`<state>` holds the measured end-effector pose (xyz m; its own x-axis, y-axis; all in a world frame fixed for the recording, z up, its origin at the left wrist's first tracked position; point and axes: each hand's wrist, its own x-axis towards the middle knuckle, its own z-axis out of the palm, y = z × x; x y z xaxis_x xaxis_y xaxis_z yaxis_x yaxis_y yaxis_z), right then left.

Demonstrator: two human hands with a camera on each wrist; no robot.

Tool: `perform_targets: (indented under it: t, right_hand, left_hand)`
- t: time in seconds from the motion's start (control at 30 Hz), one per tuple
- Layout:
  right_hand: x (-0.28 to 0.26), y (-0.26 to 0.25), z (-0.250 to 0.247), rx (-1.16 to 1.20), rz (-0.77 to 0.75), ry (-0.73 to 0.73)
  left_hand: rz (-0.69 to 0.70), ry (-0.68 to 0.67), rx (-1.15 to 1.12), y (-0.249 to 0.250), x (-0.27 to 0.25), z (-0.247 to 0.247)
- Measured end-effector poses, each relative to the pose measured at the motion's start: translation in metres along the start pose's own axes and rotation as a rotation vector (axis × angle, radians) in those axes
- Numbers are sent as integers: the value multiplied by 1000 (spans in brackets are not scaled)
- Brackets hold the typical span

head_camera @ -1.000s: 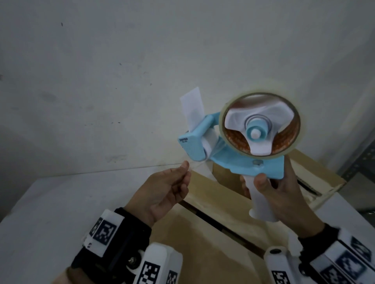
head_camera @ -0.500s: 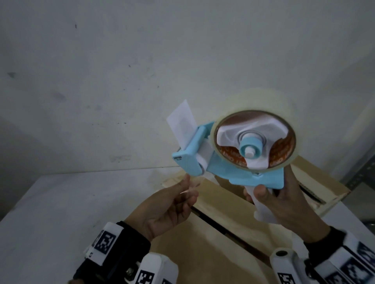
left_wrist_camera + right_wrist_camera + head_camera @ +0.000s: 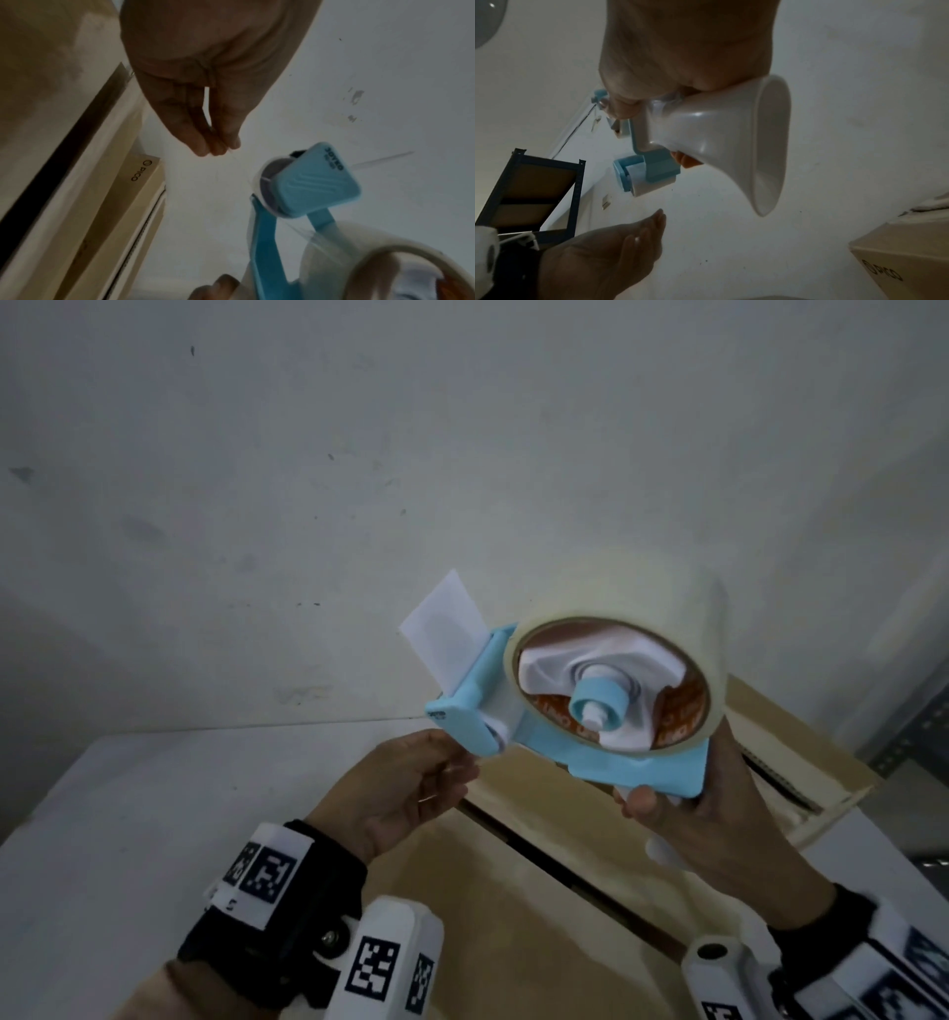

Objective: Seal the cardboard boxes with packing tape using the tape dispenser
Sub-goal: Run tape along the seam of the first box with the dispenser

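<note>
A light-blue tape dispenser (image 3: 611, 762) with a roll of clear tape (image 3: 683, 608) is raised above the boxes. My right hand (image 3: 719, 829) grips its white handle (image 3: 718, 132). My left hand (image 3: 411, 788) is just below the roller end, with thumb and fingertips (image 3: 218, 146) pinching the loose end of the tape (image 3: 240, 165), which runs thinly to the roller. A white flap (image 3: 447, 629) sticks up from the dispenser's head. Under both hands lies a cardboard box (image 3: 513, 942) whose flaps meet along a dark seam.
A second cardboard box (image 3: 801, 742), printed PICO on its side (image 3: 138, 168), sits behind the first at the right. Both stand on a white table (image 3: 128, 814) against a white wall. A dark metal shelf (image 3: 526, 192) stands off to the right.
The dispenser has tipped and come down to the left, its roller end closer to my left fingers. My left hand has stayed just beneath it, pinching the tape.
</note>
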<state>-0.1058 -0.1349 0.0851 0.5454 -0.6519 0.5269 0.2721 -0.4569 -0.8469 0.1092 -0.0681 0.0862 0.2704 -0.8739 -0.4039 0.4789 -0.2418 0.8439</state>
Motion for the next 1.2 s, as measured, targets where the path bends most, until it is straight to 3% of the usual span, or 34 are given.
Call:
perform_targets:
  t: [0.13,0.43,0.7,0.93,1.2]
  right_hand:
    - [-2,-4,7,-36,-7,-20]
    - [-3,11,11,-105,154,-27]
    - [-17,2,1,-379,232,-3]
    - [-13,15,23,-371,490,-71]
    - [-11,27,45,-357,586,-40]
  left_hand:
    - [50,10,166,5,6,-10]
    - [111,-11,450,10,23,-22]
    - [141,66,608,18,43,-55]
    - [79,62,803,22,64,-73]
    - [1,37,866,20,78,-87]
